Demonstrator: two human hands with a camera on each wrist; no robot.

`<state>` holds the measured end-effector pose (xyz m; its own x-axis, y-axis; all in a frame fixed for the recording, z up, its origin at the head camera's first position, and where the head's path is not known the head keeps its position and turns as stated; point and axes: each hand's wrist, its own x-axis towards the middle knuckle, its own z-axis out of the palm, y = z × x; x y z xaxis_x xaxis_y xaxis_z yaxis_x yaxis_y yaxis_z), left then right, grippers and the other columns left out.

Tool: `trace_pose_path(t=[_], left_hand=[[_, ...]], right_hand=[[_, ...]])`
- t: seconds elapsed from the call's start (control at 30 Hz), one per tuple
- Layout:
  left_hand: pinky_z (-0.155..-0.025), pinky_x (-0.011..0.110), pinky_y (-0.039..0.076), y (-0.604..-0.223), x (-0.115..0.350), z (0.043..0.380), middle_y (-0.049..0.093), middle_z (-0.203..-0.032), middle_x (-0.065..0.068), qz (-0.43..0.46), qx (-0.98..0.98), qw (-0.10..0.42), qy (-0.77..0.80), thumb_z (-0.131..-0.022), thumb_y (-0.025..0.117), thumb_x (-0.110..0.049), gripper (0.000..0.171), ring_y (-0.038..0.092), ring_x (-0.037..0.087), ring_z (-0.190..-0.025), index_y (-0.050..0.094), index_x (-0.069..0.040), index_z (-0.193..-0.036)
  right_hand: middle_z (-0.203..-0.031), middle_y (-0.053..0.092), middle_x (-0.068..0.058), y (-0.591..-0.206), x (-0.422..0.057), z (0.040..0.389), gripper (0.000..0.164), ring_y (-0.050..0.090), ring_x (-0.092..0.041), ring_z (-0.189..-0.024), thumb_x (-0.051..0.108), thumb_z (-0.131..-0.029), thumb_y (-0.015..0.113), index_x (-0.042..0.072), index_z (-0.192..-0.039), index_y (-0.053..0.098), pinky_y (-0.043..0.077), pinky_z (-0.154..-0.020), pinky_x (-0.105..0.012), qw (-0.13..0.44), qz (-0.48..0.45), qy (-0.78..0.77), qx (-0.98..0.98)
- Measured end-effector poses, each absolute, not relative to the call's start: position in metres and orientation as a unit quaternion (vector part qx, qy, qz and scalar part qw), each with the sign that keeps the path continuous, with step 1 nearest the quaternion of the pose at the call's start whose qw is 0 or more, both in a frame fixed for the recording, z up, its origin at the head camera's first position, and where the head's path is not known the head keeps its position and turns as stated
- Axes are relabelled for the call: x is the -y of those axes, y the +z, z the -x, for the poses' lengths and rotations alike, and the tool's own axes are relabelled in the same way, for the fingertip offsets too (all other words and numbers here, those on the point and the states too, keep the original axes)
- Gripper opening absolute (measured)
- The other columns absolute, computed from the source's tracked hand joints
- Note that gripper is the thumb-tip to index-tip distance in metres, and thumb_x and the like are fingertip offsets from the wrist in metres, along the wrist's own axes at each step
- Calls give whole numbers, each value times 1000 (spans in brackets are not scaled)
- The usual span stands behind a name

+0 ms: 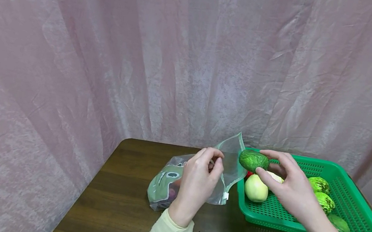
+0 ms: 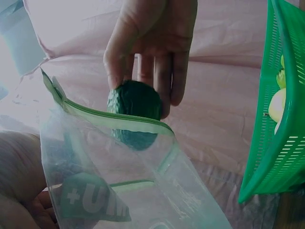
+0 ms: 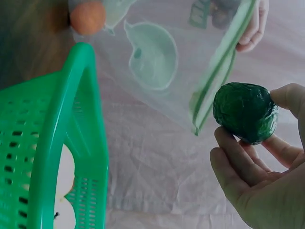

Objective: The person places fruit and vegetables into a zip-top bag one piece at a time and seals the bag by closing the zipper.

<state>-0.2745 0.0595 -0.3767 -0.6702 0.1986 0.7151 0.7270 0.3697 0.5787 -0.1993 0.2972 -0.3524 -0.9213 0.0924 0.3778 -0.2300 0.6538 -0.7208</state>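
My right hand (image 1: 291,184) holds a dark green, wrinkled avocado (image 1: 253,160) between thumb and fingertips. It is at the mouth of a clear zip bag (image 1: 232,167) with a green zip edge. In the left wrist view, the avocado (image 2: 134,114) shows partly behind the bag's rim (image 2: 119,119). My left hand (image 1: 199,178) pinches the bag near its open mouth, its fingertips partly hidden. The bag's green-printed lower part (image 1: 164,183) lies on the table. An orange round fruit (image 3: 87,18) and darker ones show through the plastic in the right wrist view.
Right of the bag stands a green plastic basket (image 1: 366,230). It holds a pale round fruit (image 1: 256,188), mottled green ones (image 1: 319,185) and a darker green one (image 1: 339,224). A brown wooden table (image 1: 115,200) lies beneath, and a pink curtain (image 1: 193,62) hangs behind.
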Motion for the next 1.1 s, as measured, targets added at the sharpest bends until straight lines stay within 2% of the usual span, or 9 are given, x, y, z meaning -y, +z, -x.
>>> trace_pose_path(t=[0.23, 0.33, 0.43, 0.6, 0.67, 0.93, 1.1], left_hand=[[-64, 21, 51, -377, -60, 275, 67, -89, -2, 301, 778, 280, -475, -102, 70, -2, 10, 58, 10, -73, 77, -9, -103], [-64, 21, 51, -376, -60, 275, 67, -89, -2, 302, 778, 281, -475, -102, 71, -2, 10, 59, 10, -73, 78, -9, -103], [-64, 21, 50, -376, -60, 275, 67, -89, -2, 302, 777, 282, -475, -102, 71, -3, 9, 59, 10, -73, 77, -9, -103], [-64, 21, 50, -376, -59, 275, 67, -89, -1, 303, 777, 281, -474, -101, 71, -2, 9, 58, 10, -73, 77, -8, -103], [-64, 20, 51, -376, -59, 275, 67, -90, -1, 303, 778, 280, -474, -102, 71, -2, 9, 59, 10, -73, 77, -8, -103], [-64, 21, 51, -377, -58, 275, 69, -91, 0, 304, 774, 286, -477, -101, 71, -1, 9, 59, 11, -72, 78, -7, -104], [-64, 21, 51, -376, -58, 276, 68, -90, 0, 304, 773, 293, -475, -101, 71, -2, 9, 58, 10, -71, 78, -7, -104]], right_hand=[[-138, 65, 3, -357, -280, 208, 45, 66, -19, -118, 27, -102, 82, 24, -145, 70, 46, -93, -23, 244, -79, 364, 895], [-131, 68, 4, -359, -275, 212, 45, 61, -14, -115, 25, -100, 84, 24, -143, 72, 44, -94, -23, 263, -94, 347, 895], [-129, 70, 1, -361, -272, 214, 45, 61, -17, -116, 22, -98, 86, 21, -141, 73, 47, -95, -28, 269, -105, 334, 898], [-140, 70, -6, -360, -269, 215, 45, 57, -33, -131, 24, -99, 85, 17, -142, 72, 52, -98, -56, 233, -102, 325, 911], [-142, 70, -8, -361, -268, 216, 44, 56, -36, -133, 24, -100, 84, 17, -142, 72, 51, -98, -62, 220, -98, 321, 916], [-134, 75, -2, -364, -265, 217, 43, 60, -28, -121, 17, -103, 80, 13, -145, 70, 53, -89, -51, 224, -104, 297, 922], [-138, 73, -5, -362, -267, 214, 44, 60, -31, -127, 19, -102, 81, 13, -144, 71, 54, -96, -57, 228, -101, 301, 920]])
